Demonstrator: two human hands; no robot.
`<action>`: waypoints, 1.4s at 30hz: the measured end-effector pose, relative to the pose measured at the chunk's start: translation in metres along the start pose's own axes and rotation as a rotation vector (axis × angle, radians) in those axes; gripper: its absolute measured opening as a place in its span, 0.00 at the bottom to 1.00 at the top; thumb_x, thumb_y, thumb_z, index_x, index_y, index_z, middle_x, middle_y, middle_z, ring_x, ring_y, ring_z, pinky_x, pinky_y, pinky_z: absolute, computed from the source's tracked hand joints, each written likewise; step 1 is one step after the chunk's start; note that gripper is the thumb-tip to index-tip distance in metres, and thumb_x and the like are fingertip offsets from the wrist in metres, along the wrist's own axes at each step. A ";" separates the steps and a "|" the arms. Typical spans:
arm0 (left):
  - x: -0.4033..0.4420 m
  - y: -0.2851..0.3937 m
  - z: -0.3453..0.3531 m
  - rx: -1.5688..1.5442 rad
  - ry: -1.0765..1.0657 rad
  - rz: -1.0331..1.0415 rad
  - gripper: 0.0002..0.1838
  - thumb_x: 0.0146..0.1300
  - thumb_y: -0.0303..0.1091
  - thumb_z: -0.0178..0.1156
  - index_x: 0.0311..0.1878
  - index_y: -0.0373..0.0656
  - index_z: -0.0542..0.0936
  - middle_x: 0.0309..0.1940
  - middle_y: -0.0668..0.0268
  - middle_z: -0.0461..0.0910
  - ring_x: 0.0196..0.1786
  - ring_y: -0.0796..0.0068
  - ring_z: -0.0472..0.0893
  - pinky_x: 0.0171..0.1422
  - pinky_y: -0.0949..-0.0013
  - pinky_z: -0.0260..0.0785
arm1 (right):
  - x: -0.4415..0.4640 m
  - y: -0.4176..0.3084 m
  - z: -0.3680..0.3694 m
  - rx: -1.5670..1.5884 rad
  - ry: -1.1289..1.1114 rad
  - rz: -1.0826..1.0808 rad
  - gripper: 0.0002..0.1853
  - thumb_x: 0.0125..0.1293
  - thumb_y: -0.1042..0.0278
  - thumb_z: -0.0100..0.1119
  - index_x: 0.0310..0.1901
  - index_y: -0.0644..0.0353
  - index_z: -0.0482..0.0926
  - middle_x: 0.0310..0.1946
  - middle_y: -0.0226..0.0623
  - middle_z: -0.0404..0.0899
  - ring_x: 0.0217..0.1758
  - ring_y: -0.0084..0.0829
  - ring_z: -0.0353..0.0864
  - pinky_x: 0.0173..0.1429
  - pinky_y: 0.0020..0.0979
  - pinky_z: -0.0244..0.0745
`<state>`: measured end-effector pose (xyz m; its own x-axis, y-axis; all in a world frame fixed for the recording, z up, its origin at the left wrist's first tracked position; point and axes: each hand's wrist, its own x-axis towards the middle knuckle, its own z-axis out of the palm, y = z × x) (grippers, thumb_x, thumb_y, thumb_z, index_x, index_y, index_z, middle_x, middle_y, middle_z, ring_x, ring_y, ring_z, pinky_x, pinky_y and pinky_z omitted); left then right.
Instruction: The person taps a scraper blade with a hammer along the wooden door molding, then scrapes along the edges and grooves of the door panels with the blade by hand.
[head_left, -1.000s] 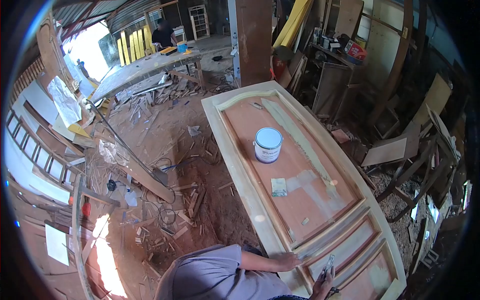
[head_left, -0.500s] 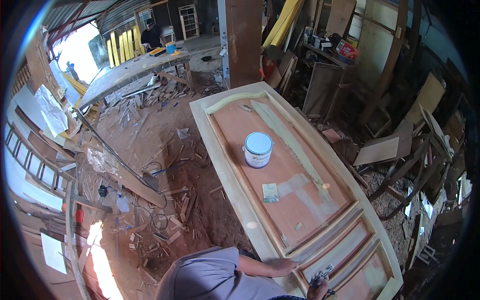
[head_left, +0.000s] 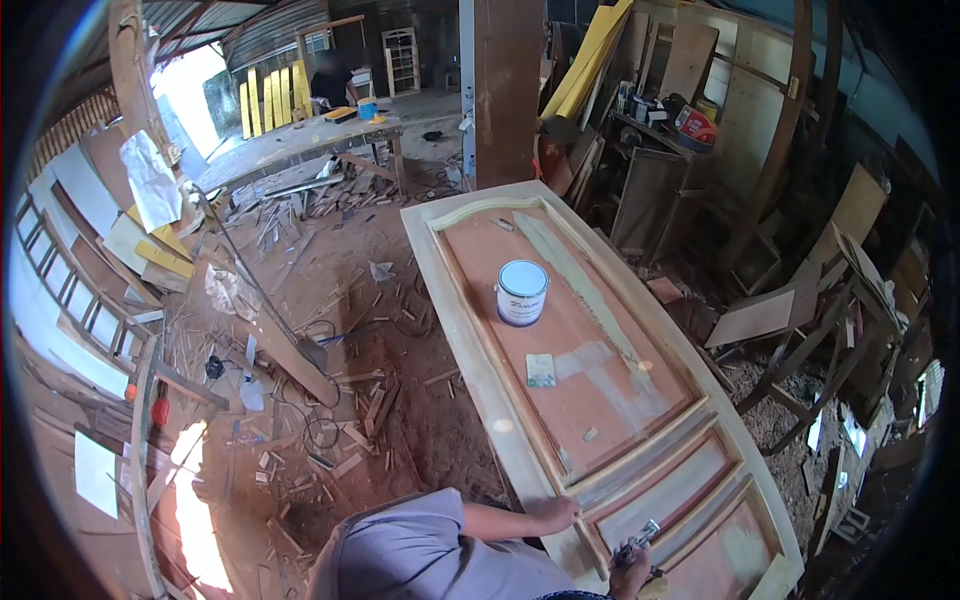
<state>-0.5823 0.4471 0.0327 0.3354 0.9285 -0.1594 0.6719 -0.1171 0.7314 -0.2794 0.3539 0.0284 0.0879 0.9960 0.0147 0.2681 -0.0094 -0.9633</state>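
A wooden panel door (head_left: 478,375) lies flat before me, with a tall panel and narrower panels near my end. My left hand (head_left: 555,514) rests on the door's left edge beside the crossrail, fingers lying on the wood. Over the lower panels, my right hand (head_left: 630,574) is closed around a dark tool with a shiny metal end (head_left: 640,537); its exact kind is too small to tell. A labelled paint can (head_left: 521,296) with a pale lid stands on the tall panel. Near it lies a square of sandpaper or printed paper (head_left: 540,370), with a small scrap (head_left: 590,434) lower down.
Wood offcuts (head_left: 380,405) litter the dirt floor to the left, with a slanting post (head_left: 290,350) there. A brown column (head_left: 505,100) stands beyond the door. Boards and a cluttered shelf (head_left: 660,132) are at right. A person (head_left: 333,85) stands behind a far workbench (head_left: 290,145).
The view has shifted slightly, moving the background right and down. My left hand appears a little higher along the door edge; my right hand still grips the metal-ended tool.
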 end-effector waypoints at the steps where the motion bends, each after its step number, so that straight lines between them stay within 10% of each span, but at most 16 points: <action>1: -0.003 -0.001 0.003 0.001 0.048 0.006 0.11 0.68 0.37 0.64 0.46 0.46 0.92 0.46 0.51 0.90 0.54 0.45 0.89 0.60 0.42 0.81 | -0.008 -0.005 -0.002 -0.004 0.016 -0.076 0.25 0.89 0.64 0.56 0.80 0.65 0.72 0.64 0.46 0.83 0.55 0.45 0.83 0.58 0.35 0.81; 2: -0.006 -0.003 0.007 0.001 0.095 0.011 0.11 0.68 0.38 0.65 0.45 0.46 0.92 0.46 0.52 0.89 0.53 0.45 0.89 0.59 0.43 0.81 | -0.017 -0.011 -0.005 -0.009 0.033 -0.150 0.26 0.89 0.65 0.56 0.81 0.64 0.71 0.66 0.46 0.83 0.58 0.45 0.82 0.60 0.35 0.81; 3: -0.011 -0.003 0.010 -0.001 0.141 0.016 0.11 0.69 0.39 0.65 0.45 0.46 0.92 0.47 0.53 0.89 0.53 0.46 0.89 0.59 0.43 0.81 | -0.027 -0.018 -0.012 0.757 0.100 0.376 0.33 0.87 0.63 0.61 0.87 0.61 0.65 0.77 0.49 0.76 0.71 0.47 0.78 0.68 0.38 0.79; 6: -0.027 0.008 0.017 0.048 0.222 -0.037 0.12 0.70 0.42 0.66 0.43 0.45 0.92 0.47 0.53 0.89 0.52 0.47 0.89 0.59 0.44 0.81 | -0.051 -0.048 -0.026 0.305 0.065 0.216 0.42 0.85 0.64 0.65 0.91 0.56 0.54 0.85 0.47 0.67 0.76 0.38 0.79 0.75 0.33 0.75; 9: -0.036 0.025 0.014 0.104 0.277 -0.094 0.13 0.71 0.42 0.65 0.41 0.43 0.91 0.46 0.53 0.88 0.52 0.48 0.89 0.58 0.44 0.82 | -0.061 0.001 -0.042 0.933 0.154 0.427 0.22 0.78 0.55 0.67 0.63 0.61 0.77 0.47 0.38 0.85 0.46 0.38 0.89 0.45 0.35 0.87; 13: -0.042 0.034 0.020 0.120 0.382 -0.119 0.14 0.72 0.41 0.64 0.38 0.41 0.91 0.43 0.50 0.89 0.48 0.44 0.90 0.58 0.43 0.82 | -0.078 -0.020 -0.042 0.910 0.374 0.583 0.13 0.72 0.58 0.67 0.51 0.56 0.79 0.41 0.36 0.83 0.40 0.37 0.87 0.42 0.37 0.85; 28: -0.036 0.024 0.025 0.329 0.358 -0.003 0.08 0.72 0.33 0.60 0.43 0.38 0.84 0.50 0.49 0.84 0.59 0.46 0.86 0.60 0.46 0.84 | -0.065 -0.043 -0.061 0.842 0.059 0.531 0.12 0.68 0.63 0.64 0.49 0.56 0.79 0.36 0.35 0.82 0.36 0.36 0.85 0.40 0.38 0.84; 42: -0.015 0.026 -0.009 0.304 0.015 -0.013 0.16 0.77 0.32 0.52 0.54 0.32 0.86 0.60 0.44 0.84 0.65 0.43 0.84 0.71 0.43 0.79 | -0.049 -0.073 -0.007 0.689 0.164 0.494 0.09 0.71 0.69 0.66 0.49 0.59 0.81 0.33 0.31 0.80 0.33 0.30 0.85 0.36 0.34 0.82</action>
<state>-0.5765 0.4330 0.0603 0.3174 0.9353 -0.1562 0.8435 -0.2032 0.4972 -0.2962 0.3055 0.1000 0.1929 0.8659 -0.4616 -0.4746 -0.3294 -0.8163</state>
